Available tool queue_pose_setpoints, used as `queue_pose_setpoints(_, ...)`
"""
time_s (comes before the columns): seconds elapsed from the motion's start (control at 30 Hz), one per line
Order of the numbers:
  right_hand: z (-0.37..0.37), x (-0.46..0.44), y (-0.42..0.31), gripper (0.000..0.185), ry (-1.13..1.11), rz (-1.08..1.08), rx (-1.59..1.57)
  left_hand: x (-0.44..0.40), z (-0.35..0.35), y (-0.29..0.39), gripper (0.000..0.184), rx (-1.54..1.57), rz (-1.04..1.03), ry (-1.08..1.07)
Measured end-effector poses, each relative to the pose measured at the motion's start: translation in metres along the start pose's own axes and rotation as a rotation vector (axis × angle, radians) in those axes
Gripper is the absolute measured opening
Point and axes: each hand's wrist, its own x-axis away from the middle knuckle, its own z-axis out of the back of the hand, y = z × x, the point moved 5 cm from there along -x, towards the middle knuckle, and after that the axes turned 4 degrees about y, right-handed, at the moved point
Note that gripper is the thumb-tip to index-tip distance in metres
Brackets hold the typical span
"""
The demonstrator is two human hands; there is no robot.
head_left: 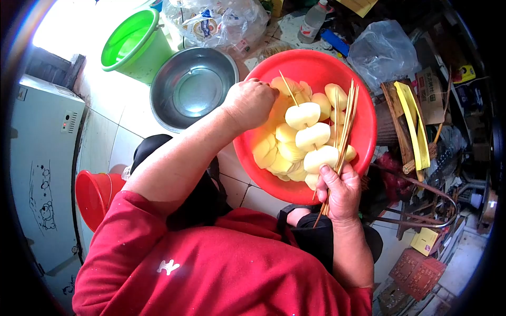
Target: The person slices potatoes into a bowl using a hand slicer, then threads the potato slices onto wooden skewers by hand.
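Note:
A wide red basin (363, 158) sits in front of me with many pale yellow slices (269, 150), which look like potato, inside. My right hand (340, 192), at the basin's near right rim, is closed round a bundle of thin wooden skewers (349, 118). One skewer (287, 84) in that hand slants up to the left over the basin and carries several thick potato slices (312, 138), spaced apart. Over the basin's left side, my left hand (250, 102) has its fingers curled together beside the loose slices. Whatever it holds, if anything, is hidden.
A grey metal bowl (163, 97) and a green bucket (113, 58) stand at the upper left. A red bucket (92, 197) is beside a white cabinet (50, 131). Plastic bags (387, 50), a bottle (312, 23), wood and a metal frame (448, 210) crowd the right and back.

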Motion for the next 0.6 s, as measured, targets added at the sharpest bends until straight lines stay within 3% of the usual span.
queue_pose_setpoints(0.1,0.0,0.001,-0.002,0.012,-0.001,0.002,0.0,0.002,0.01,-0.003,0.02,0.165,0.107,-0.047)
queue_pose_setpoints(0.2,0.001,0.002,-0.002,0.011,-0.009,-0.004,-0.002,-0.005,0.015,-0.027,0.011,0.524,0.216,0.222)
queue_pose_setpoints(0.3,0.002,0.004,0.0,0.012,-0.042,-0.003,0.023,-0.009,0.006,-0.044,0.004,1.592,0.425,0.284)
queue_pose_setpoints(0.4,0.001,0.004,0.0,0.013,-0.061,-0.012,0.008,-0.002,0.015,-0.046,0.012,1.862,0.576,0.314)
queue_pose_setpoints(0.6,-0.001,0.005,-0.001,0.014,-0.078,-0.015,-0.001,0.0,0.021,-0.051,0.021,1.922,0.607,0.377)
